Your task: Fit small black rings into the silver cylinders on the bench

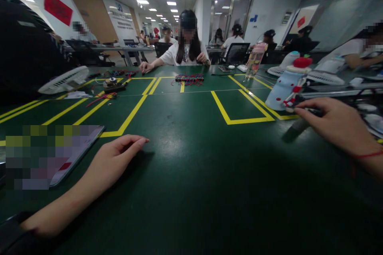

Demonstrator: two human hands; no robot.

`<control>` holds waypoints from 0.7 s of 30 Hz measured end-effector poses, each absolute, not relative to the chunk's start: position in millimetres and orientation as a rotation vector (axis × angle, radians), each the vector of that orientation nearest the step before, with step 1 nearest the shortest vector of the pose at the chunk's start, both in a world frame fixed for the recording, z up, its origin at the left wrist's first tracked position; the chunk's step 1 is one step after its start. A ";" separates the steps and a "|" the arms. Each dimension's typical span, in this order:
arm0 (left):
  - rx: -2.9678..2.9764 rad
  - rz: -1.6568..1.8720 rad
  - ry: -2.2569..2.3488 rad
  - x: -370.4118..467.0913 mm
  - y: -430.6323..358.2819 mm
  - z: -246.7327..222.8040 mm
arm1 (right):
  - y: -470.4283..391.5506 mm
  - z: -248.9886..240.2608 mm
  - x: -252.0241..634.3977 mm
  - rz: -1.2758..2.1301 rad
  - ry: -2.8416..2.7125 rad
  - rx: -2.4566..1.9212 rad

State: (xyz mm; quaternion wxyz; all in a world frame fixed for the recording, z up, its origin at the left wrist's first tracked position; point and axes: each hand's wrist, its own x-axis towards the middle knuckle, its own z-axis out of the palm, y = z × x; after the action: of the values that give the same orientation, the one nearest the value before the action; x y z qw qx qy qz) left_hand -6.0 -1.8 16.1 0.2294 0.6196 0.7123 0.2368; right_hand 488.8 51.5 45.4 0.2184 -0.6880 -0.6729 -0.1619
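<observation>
My left hand (115, 155) hovers low over the green table (185, 191), its thumb and fingertips pressed together with nothing visible between them. Beside it lies a phone or tablet (79, 155), its screen partly blurred out. My right hand (338, 123), with a red string on the wrist, is closed at the right. Something dark (314, 112) shows under its fingers, too unclear to name. Just past those fingertips stands a light blue bottle (279, 89) with a red-topped lid and a dangling strap.
Yellow tape lines (251, 120) mark the table. Farther off lie a bundle of coloured wires (189, 79) and small parts with red wires (113, 85). A white fan (64, 79) is at left, a pink-capped bottle (255, 59) at right. A person (187, 44) sits opposite.
</observation>
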 end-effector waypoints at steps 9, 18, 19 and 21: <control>1.702 0.679 1.939 -18.9 -1.6 4.8 | 60.1 45.5 528.9 -0.212 -1.628 -2.301; 1.721 0.694 1.946 -16.5 -2.7 9.3 | 58.7 46.3 535.4 -0.195 -1.586 -2.332; 1.722 0.700 1.939 -16.5 -2.5 9.5 | 58.8 46.2 536.5 -0.209 -1.576 -2.334; 1.720 0.707 1.936 -16.9 -2.2 9.3 | 59.2 45.8 537.9 -0.186 -1.559 -2.355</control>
State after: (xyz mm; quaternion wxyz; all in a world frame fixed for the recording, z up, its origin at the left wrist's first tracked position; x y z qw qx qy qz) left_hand -16.9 -2.2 9.3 0.2268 0.6240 0.7024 0.2566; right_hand 537.9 59.2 45.8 0.1553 -0.8220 -0.5441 -0.0650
